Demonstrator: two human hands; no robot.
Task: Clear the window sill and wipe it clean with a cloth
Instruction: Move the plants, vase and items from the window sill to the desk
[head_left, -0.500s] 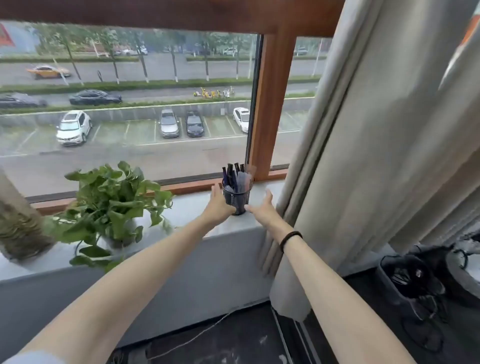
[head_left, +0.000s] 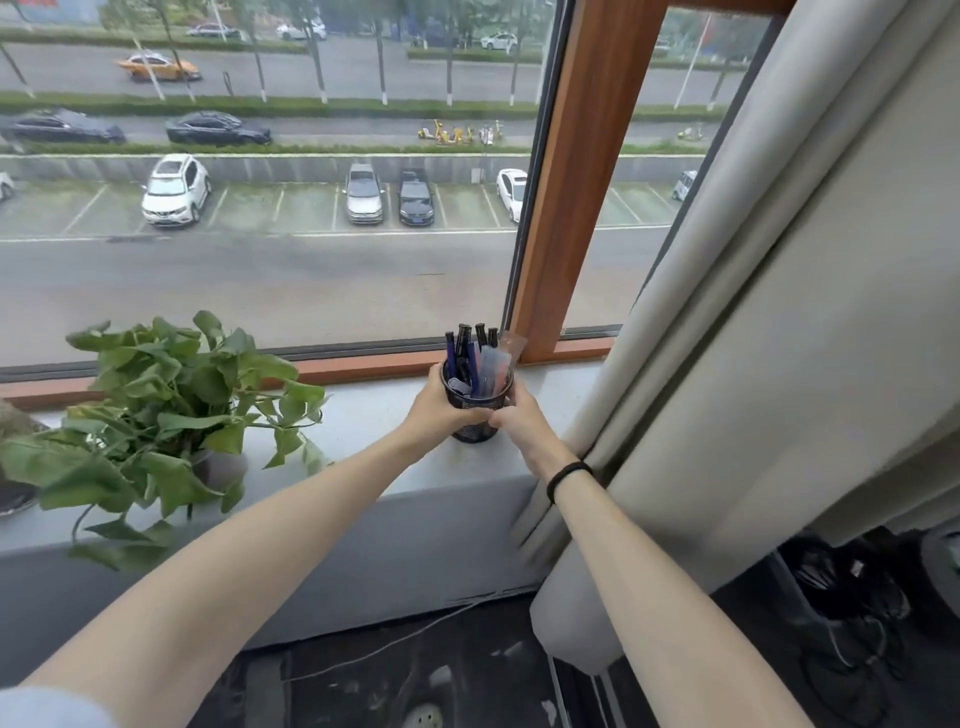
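Status: mesh pen cup (head_left: 477, 415) stands toward the right end of the window sill (head_left: 374, 415), about mid-depth, just left of the curtain (head_left: 727, 364). Left hand (head_left: 441, 410) wraps the cup's left wall and right hand (head_left: 524, 423) the right wall, thumbs meeting at the front. Both grip the cup and hold nothing else. Base looks to be on the sill, but shadow hides the contact, so can't confirm.

Handling, my read: wire mesh, so stiff, light and grippy, and it won't crush. Load is loose pens (head_left: 465, 345) plus a clear plastic strip (head_left: 508, 349), all standing above the rim. That makes it top-heavy, and a tilt spills them. Take it mid-wall, lift straight up, keep it upright. One hand would probably do.

Potted plant (head_left: 171, 410) sits toward the sill's left end, leaves over the front edge, not yet cleared. No cloth in view.
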